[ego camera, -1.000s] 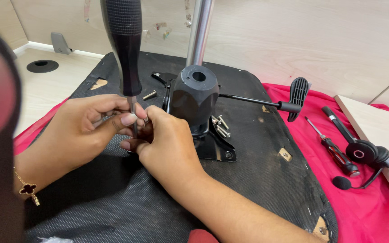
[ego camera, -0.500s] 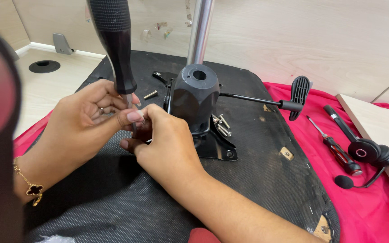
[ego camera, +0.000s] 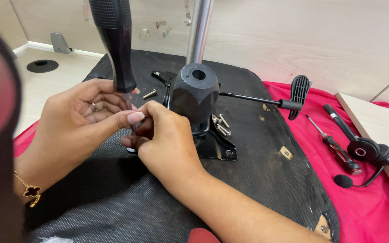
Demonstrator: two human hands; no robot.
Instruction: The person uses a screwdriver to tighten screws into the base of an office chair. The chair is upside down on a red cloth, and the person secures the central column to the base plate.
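Hands meet low over the upturned black fabric underside of a chair seat (ego camera: 113, 198): the left hand (ego camera: 75, 121) and the right hand (ego camera: 165, 139) are pressed together, fingertips pinched around the thin metal shaft of a large screwdriver with a ribbed black handle (ego camera: 115, 42), which stands nearly upright with its tip hidden between the fingers. Just beyond the right hand sits the black moulded chair mechanism (ego camera: 194, 96) on its flat black mounting plate (ego camera: 217, 146), a few loose silver bolts (ego camera: 221, 124) beside it and a black lever with a paddle end (ego camera: 293, 92) sticking out to the right. A shiny steel column (ego camera: 199, 29) rises behind. Farther right, on a red cloth (ego camera: 365, 211), lie a red-handled screwdriver (ego camera: 336, 148) and a black headset (ego camera: 365, 155). Pale wood panels (ego camera: 316, 36) close off the back.
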